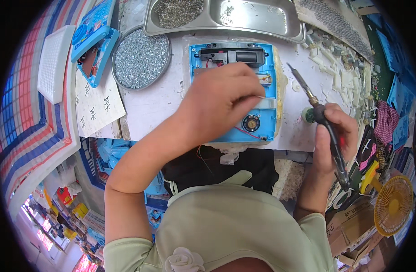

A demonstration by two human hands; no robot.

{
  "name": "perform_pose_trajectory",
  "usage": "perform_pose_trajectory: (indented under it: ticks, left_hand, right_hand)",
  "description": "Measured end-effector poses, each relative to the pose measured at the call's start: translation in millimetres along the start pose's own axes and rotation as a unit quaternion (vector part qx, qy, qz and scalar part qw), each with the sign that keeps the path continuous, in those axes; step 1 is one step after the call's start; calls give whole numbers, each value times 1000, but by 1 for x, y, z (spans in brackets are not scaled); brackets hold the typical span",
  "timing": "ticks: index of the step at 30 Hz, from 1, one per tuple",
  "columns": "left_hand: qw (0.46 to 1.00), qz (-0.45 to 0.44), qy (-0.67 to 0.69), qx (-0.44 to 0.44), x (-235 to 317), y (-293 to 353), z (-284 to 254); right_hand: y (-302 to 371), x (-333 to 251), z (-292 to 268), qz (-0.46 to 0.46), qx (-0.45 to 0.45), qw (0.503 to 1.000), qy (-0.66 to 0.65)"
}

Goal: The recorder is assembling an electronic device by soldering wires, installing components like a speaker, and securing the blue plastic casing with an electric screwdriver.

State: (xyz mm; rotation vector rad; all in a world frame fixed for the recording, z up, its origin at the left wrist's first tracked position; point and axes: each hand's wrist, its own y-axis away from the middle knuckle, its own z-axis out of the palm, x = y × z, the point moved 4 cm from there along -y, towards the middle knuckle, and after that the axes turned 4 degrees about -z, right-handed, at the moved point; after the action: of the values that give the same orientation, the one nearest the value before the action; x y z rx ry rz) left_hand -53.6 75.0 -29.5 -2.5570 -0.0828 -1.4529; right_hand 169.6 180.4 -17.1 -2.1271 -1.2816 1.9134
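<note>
White worktop (140,115) was crowded along its far edge and right side, with an open blue casing (270,127) lying at its near middle. Left hand (228,99) was over the casing, thumb and forefinger nearly together beside a pale strip (266,104); whether anything was pinched could not be told. Right hand (325,152) was wrapped around a soldering iron (320,115), tip raised and apart from the casing. In judgement, good work called for steady left fingers, brief tip contact and no heat on the casing walls. Counted: one iron, one speaker (251,123), one round tray (169,59), one steel tray (262,20); screws (141,58) beyond counting
</note>
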Motion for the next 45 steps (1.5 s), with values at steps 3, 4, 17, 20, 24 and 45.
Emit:
perform_pose_trajectory:
  ticks: [3,4,17,20,24,45]
  left_hand:
    - [997,-55,41,-22,-5,3,-5]
    - [992,-103,64,-28,-2,3,-5]
    - [990,82,-97,-68,7,9,-2]
    - [989,85,-101,-60,6,12,-2]
    - [987,83,-122,-71,5,13,0]
    - [981,100,-149,-68,5,15,2]
  right_hand:
    - [-3,4,8,-6,-38,999,-20]
    - [-4,5,9,-12,-52,998,-27]
    - [2,-11,-6,-12,-143,985,-93]
    - [-3,-9,2,-21,-182,979,-84]
    - [-5,-7,9,-3,-196,978,-71]
    - [-7,-7,2,0,-188,979,-80]
